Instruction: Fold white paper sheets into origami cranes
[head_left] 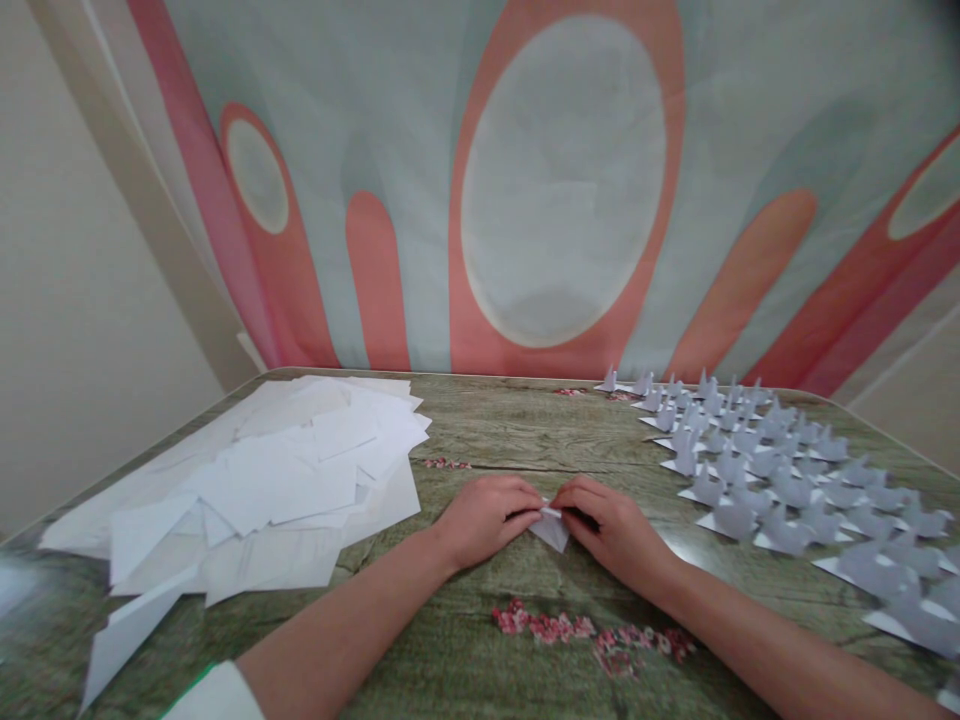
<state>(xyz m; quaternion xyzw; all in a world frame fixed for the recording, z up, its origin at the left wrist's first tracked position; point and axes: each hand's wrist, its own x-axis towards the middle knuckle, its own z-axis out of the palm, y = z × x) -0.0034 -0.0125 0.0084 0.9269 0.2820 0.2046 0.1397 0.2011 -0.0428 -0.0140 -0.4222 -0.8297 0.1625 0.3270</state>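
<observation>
A small piece of folded white paper (552, 531) is pinched between both hands just above the table, one corner pointing toward me. My left hand (491, 518) grips its left side with thumb and fingers closed. On the right side, my right hand (609, 525) holds the paper in the same way, its fingers curled over the top edge. The fingertips hide part of the upper fold. To the left lies a loose heap of white paper sheets (277, 480). Rows of folded white paper birds (795, 485) stand on the right.
The wood-patterned table (420, 640) bears printed pink blossoms (551, 626) near its front. One sheet (135, 630) sticks out from the heap toward the front left edge. Behind the table hangs a patterned cloth (427, 280) in pale green and coral.
</observation>
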